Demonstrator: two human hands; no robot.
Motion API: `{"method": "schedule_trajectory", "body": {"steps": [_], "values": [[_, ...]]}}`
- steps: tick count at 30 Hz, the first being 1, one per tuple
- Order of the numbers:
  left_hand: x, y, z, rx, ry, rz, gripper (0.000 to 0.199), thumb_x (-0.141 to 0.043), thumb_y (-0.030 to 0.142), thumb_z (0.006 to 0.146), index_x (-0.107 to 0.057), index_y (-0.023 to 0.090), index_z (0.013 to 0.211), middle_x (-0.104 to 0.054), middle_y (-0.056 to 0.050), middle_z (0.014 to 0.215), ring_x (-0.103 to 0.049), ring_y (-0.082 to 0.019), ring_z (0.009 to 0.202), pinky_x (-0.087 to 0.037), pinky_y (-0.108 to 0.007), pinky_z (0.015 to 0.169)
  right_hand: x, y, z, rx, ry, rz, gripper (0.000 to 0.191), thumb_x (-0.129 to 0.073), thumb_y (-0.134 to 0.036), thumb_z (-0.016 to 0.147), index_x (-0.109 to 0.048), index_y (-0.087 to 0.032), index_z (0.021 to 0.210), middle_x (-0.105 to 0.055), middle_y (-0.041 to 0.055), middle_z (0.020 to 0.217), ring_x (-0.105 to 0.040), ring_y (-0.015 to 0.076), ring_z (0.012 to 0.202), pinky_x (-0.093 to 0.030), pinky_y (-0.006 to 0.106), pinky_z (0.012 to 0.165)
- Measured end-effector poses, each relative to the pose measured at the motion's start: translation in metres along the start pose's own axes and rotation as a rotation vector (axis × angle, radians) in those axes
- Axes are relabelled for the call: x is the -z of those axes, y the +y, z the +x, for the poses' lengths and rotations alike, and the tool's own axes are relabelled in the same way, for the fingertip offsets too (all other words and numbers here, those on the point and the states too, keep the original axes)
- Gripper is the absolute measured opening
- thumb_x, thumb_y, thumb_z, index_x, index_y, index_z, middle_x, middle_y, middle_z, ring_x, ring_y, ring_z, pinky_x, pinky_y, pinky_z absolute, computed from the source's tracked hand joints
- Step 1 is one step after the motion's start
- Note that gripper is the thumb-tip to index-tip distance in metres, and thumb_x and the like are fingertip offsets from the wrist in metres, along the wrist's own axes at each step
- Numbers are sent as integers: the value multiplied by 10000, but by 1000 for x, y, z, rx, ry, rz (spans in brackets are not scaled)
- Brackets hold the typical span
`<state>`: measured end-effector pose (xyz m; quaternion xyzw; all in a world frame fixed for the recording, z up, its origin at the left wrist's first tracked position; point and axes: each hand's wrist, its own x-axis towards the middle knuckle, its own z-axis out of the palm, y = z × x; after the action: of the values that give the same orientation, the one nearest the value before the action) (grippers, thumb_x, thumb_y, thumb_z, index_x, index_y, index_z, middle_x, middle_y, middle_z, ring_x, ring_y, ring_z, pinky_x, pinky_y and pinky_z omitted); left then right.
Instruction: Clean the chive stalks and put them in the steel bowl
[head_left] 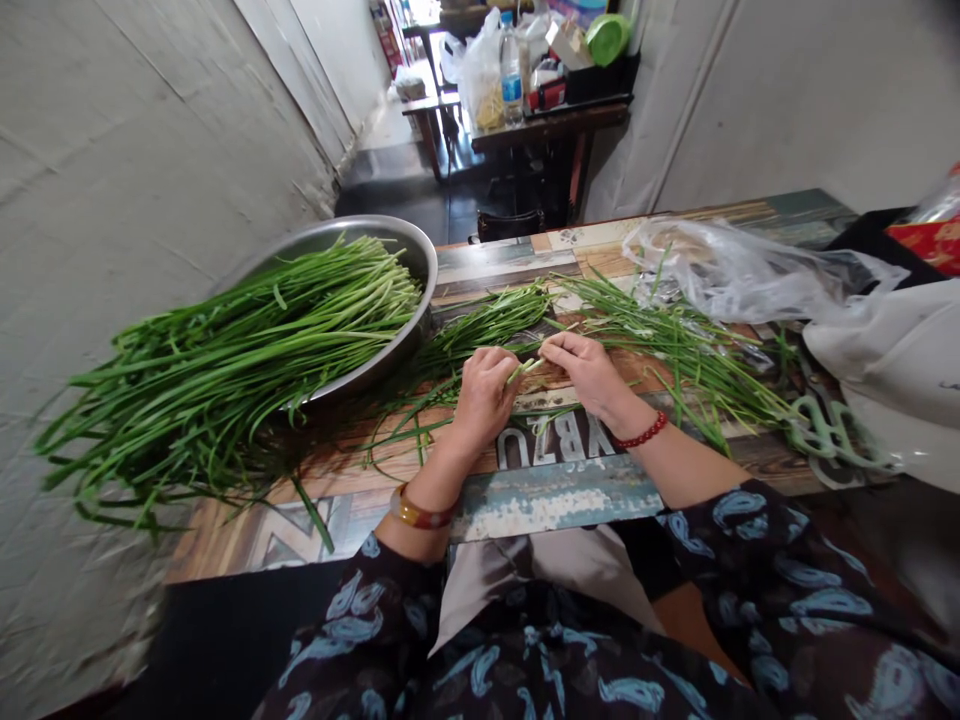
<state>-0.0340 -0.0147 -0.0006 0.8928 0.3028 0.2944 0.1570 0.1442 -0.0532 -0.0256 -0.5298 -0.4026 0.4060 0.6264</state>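
Note:
A few garlic chives (528, 367) are gripped in my left hand (486, 392), their pale ends sticking out toward the right. The fingertips of my right hand (583, 372) pinch together at those ends; what sits between them is too small to make out for certain. Behind my hands lies a small pile of chives (499, 315) on the table. More loose chives (667, 345) spread out to the right. On the left a big metal basin (420, 262) holds a thick heap of long chives (262, 330), whose green tips hang over its near side.
Scissors with pale green handles (832, 430) lie at the table's right, near a white bag (900, 370). A clear plastic bag (750, 270) rests at the back right. Beyond the patterned table (540, 500), another table carries a water bottle (511, 75). A wall (112, 180) stands close on the left.

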Motion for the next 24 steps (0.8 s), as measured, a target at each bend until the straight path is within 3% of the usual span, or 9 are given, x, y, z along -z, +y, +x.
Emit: {"method": "schedule_trajectory", "body": {"steps": [5,9,14,18,21,24], "values": [[-2,-3,0,13,35,-165,253,-397,314,994,-464,214,771,-581,-71,874,-528,-196,856,-427,-328,773,14,-4,6,47,117,-45,337,-674,-522,776,-637,-194,710,-595,-12,663,-513,115,613,-427,258,609],[-4,-3,-1,58,9,-192,251,-394,290,992,-413,222,751,-499,-32,778,-489,-172,750,-403,-296,697,13,-11,0,200,25,-241,393,-524,-537,909,-645,-202,742,-629,12,709,-563,140,678,-448,280,662],[-4,-3,-1,66,-44,-123,255,-416,256,974,-391,221,722,-485,-23,759,-468,-165,729,-382,-285,679,2,-11,-5,444,-75,-542,157,-640,-344,857,-637,-213,770,-640,7,738,-557,149,677,-452,286,671],[-7,-4,-2,50,-127,-107,240,-413,294,981,-449,213,759,-521,-13,750,-482,-154,702,-377,-272,657,-1,-5,-6,619,-183,-627,139,-561,-238,891,-627,-218,770,-652,28,768,-591,172,764,-466,308,751],[-8,-5,-3,67,-179,-99,267,-396,335,990,-476,212,767,-530,-3,702,-468,-146,641,-347,-268,609,-2,-2,-6,622,-225,-617,183,-522,-258,915,-630,-219,773,-660,32,768,-604,169,768,-467,300,744],[-7,-6,-4,105,-146,-76,289,-393,349,981,-470,212,739,-507,-1,661,-450,-146,609,-316,-271,585,2,0,-1,487,-142,-578,300,-469,-336,955,-625,-219,727,-660,27,716,-613,157,700,-465,285,689]]}}
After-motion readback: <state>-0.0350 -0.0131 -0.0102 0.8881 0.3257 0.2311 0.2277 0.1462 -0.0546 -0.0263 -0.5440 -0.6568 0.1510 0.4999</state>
